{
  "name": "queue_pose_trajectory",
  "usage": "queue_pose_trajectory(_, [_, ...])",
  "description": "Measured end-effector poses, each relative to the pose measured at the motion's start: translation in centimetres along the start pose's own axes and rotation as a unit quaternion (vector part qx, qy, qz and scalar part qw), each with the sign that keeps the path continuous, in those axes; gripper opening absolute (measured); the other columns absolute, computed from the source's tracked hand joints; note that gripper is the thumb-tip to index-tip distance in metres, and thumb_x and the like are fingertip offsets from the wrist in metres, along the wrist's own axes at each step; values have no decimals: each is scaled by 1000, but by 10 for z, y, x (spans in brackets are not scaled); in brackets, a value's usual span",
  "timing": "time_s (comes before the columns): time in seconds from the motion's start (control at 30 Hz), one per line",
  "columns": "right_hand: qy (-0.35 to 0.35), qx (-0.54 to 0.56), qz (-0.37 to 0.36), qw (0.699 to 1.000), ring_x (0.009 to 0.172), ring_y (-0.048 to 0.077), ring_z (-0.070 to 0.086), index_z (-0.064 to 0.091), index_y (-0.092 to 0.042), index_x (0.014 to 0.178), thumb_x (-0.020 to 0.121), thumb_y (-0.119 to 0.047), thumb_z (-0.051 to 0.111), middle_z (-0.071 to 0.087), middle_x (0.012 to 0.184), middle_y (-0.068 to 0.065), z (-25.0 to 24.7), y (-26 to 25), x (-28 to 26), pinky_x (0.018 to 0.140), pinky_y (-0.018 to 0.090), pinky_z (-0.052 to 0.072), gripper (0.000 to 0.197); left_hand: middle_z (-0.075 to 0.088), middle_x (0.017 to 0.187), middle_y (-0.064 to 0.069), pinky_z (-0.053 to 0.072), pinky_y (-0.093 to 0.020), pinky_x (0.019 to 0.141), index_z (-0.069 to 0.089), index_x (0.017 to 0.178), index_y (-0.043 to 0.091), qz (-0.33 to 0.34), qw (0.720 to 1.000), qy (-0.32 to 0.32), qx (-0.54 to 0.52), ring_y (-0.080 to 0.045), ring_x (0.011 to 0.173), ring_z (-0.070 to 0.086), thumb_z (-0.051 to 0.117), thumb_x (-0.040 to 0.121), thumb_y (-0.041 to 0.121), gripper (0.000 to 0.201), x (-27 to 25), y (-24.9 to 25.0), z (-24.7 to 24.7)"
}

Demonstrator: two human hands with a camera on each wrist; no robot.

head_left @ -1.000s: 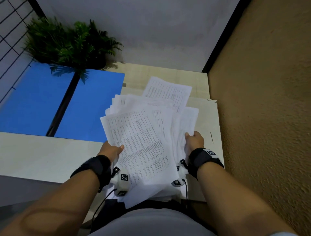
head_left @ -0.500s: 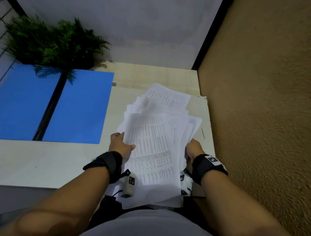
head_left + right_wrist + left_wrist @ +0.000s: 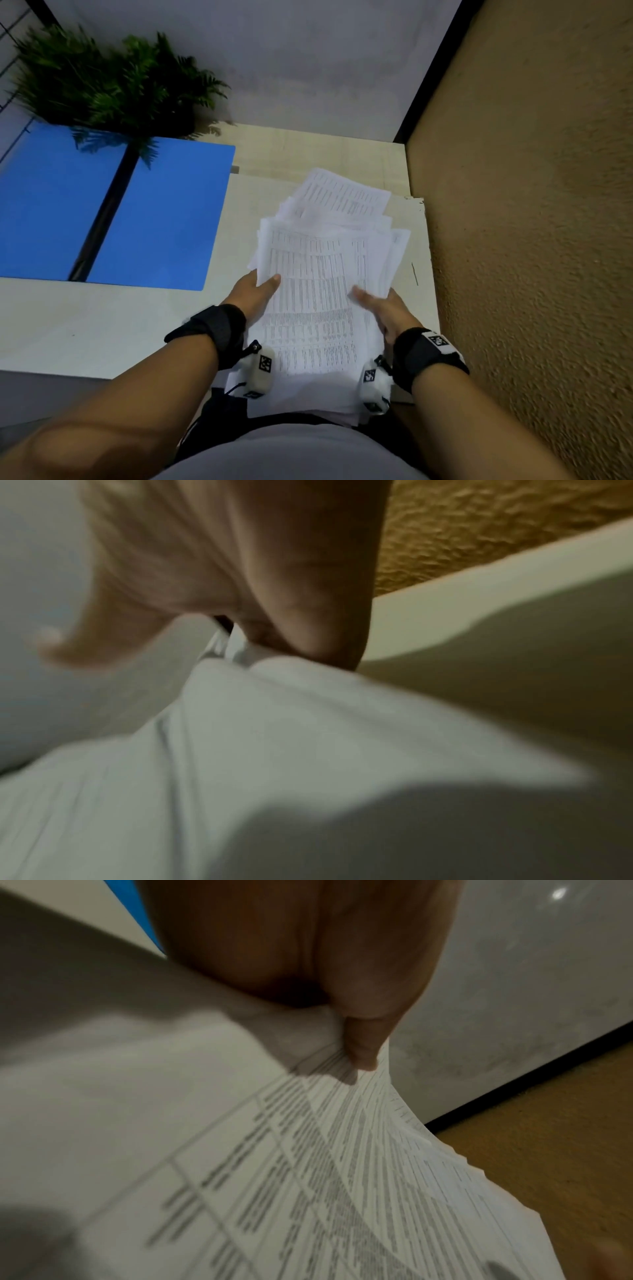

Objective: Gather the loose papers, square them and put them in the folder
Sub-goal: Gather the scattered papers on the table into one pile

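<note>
One uneven sheaf of thin white printed papers (image 3: 318,291), edges fanned, is held over the pale smooth table (image 3: 102,325). The left hand (image 3: 251,294) pinches its left edge; the right hand (image 3: 387,308) grasps its right. One glossy blue folder (image 3: 161,219) lies open to the left.

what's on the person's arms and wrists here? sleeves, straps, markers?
Forearms are bare; no sleeves show. Each wrist carries a wide black strap, behind the left hand and the right hand. A small white camera module with black-and-white square markers hangs under each, and a thin black cable trails from the left one. The right strap bears a white marker tag.
</note>
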State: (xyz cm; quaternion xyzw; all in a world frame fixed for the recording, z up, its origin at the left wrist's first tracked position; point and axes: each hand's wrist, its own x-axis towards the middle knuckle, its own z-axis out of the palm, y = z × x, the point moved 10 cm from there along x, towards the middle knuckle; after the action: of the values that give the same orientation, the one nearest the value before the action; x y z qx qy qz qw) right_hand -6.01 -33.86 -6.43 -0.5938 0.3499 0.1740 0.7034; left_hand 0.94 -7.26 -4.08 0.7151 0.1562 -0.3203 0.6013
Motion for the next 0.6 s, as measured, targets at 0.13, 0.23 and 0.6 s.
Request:
queue_pose_trajectory(0.13, [74,-10,42,996,106,30,67,63,-1,121,70,-4,84,71,114,12,-16,28,10,102,48,48,55,35,159,-1,24,-43,121,35,153,17,-45,999,11,25,-23,146,34,39,92,70,82,-1,-4,-1])
queue_pose_trajectory(0.23, [99,39,54,993,105,35,66,61,1,121,78,-6,78,71,113,14,-26,33,8,99,53,48,47,67,129,-4,43,-40,108,63,129,15,-63,992,-17,-106,-23,119,62,34,96,66,67,-8,-11,2])
queue_pose_trajectory(0.6, [170,44,23,984,105,34,64,62,-2,121,83,-7,73,70,111,12,-57,29,13,100,49,48,40,72,92,-7,59,-24,79,75,97,17,114,976,167,-81,-15,76,67,68,92,9,12,-39,43,-58])
